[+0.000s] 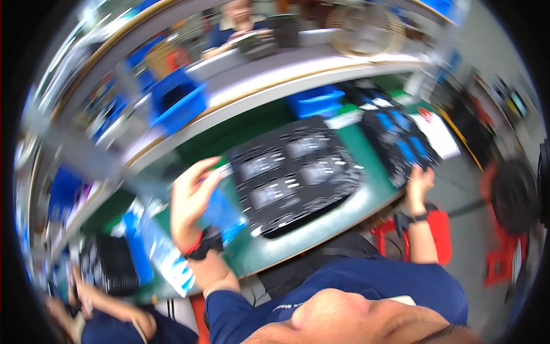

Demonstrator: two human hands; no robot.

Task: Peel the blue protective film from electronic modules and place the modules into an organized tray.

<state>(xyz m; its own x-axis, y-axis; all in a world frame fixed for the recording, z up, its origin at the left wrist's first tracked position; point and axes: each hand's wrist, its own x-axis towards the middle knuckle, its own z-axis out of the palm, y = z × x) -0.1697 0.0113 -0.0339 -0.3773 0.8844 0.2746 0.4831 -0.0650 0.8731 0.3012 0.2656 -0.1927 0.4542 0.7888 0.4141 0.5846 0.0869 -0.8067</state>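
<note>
A large black tray [285,184] with four raised sections, each holding metallic-looking parts, lies on the green bench in front of me. My left hand [192,198] is raised beside its left edge, thumb and fingers apart, with nothing visible between them. To the right lies a second black tray [392,150] carrying several blue pieces [405,150]. My right hand [421,182] is at the near edge of that second tray, fingertips against or just over it. Motion blur hides whether those fingers grip anything.
Clear plastic bags [166,252] and a blue sheet [222,213] lie left of the large tray. Blue bins [180,100] stand on the shelf above. A red stool [438,235] is below right. Another person's arm [114,304] works by a black tray [109,261] at lower left.
</note>
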